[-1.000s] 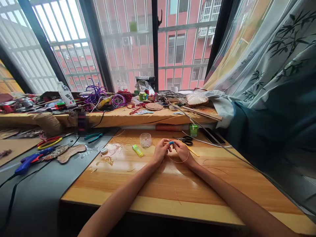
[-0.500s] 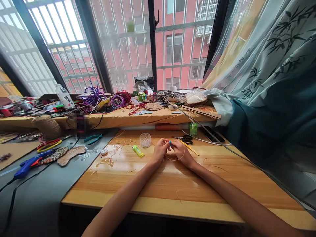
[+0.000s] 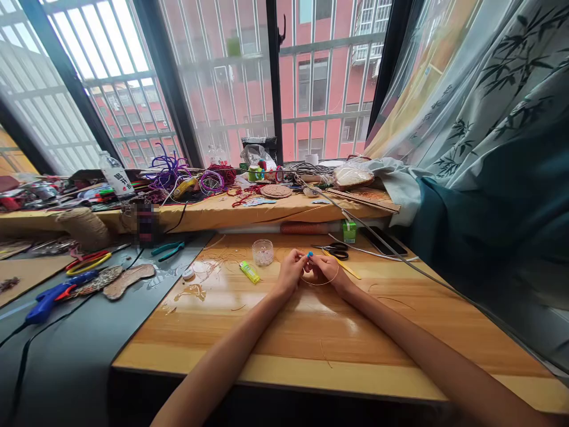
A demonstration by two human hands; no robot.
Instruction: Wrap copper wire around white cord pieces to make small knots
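Note:
My left hand [image 3: 291, 271] and my right hand [image 3: 328, 271] meet above the wooden table [image 3: 275, 332], fingertips pinched together. Between them shows a small blue piece [image 3: 310, 254], and a thin tan cord [image 3: 317, 284] loops below the fingers from it. My left fingers are closed at the blue piece. The right fingers are closed beside it, on the cord as far as I can tell. To the left stand a clear round cup [image 3: 262, 253] with small pale pieces and a yellow-green packet [image 3: 249, 272]. Black-handled scissors [image 3: 338, 251] lie behind my right hand.
A yellow tool [image 3: 351, 270], a phone [image 3: 384, 242] and a green box [image 3: 349, 232] lie at the back right. Teal pliers [image 3: 168, 250] and a blue glue gun [image 3: 44, 303] are on the left mat. A grey cable [image 3: 427, 281] crosses the right side.
Both hands have shifted slightly right with the blue piece. The right fingers are more curled, and the cord loop sits a little higher and further right.

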